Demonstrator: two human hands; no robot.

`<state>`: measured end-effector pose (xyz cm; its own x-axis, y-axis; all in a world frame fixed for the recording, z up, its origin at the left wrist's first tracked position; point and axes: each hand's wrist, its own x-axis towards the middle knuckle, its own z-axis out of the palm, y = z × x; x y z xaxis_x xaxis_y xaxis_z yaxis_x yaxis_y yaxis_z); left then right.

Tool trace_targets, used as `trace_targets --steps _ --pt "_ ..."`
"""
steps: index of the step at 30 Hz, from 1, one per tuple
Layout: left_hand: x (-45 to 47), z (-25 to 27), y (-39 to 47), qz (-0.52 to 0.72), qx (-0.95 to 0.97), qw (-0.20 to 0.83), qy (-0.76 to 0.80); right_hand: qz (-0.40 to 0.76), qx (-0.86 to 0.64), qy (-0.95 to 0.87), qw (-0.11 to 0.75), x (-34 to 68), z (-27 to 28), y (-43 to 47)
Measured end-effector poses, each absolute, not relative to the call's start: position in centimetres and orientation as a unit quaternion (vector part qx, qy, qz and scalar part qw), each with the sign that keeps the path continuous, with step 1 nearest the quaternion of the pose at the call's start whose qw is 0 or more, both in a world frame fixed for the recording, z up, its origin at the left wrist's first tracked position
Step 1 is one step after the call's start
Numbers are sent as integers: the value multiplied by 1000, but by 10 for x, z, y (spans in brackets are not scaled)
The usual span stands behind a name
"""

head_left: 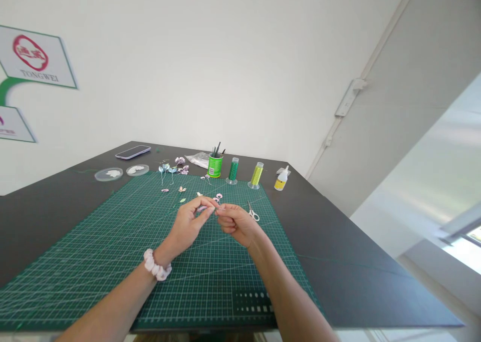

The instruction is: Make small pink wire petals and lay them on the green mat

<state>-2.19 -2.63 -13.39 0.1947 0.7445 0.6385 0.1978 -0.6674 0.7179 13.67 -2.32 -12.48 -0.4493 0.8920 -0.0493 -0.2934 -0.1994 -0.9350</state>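
Observation:
Above the green cutting mat [124, 247], my two hands meet with their fingertips almost touching. My left hand [191, 221], wearing a white scrunchie [156, 266] at the wrist, is closed in a pinch; what lies between its fingertips is too small to make out. A short, thin pale strand [221, 209] shows at the pinched thumb and forefinger of my right hand [238, 223], whose other fingers are curled in. Just behind the hands lie small pink petal pieces [218, 196]. White-handled scissors [253, 214] rest right of my right hand.
Along the back stand a green can of tools [215, 165], a green thread spool [233, 172], a yellow-green spool [256, 176] and a glue bottle [281, 179]. Blue wire-stemmed flowers [164, 168], a clear dish [108, 175] and a phone [133, 152] lie to the left.

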Motion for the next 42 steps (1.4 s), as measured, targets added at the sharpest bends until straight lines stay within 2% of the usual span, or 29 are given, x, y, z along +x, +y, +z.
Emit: trace_targets --steps 9,19,30,42 --pt "-21 -134 -27 563 705 237 361 686 -328 -478 441 126 -131 -26" --pt "-22 -140 -24 577 682 207 399 511 -395 -530 549 112 -137 -30" --pt "-22 -136 -23 588 649 283 390 614 -352 -469 528 116 -133 -32" --pt "-18 -132 -26 582 646 322 374 550 -334 -451 619 113 -135 -31"
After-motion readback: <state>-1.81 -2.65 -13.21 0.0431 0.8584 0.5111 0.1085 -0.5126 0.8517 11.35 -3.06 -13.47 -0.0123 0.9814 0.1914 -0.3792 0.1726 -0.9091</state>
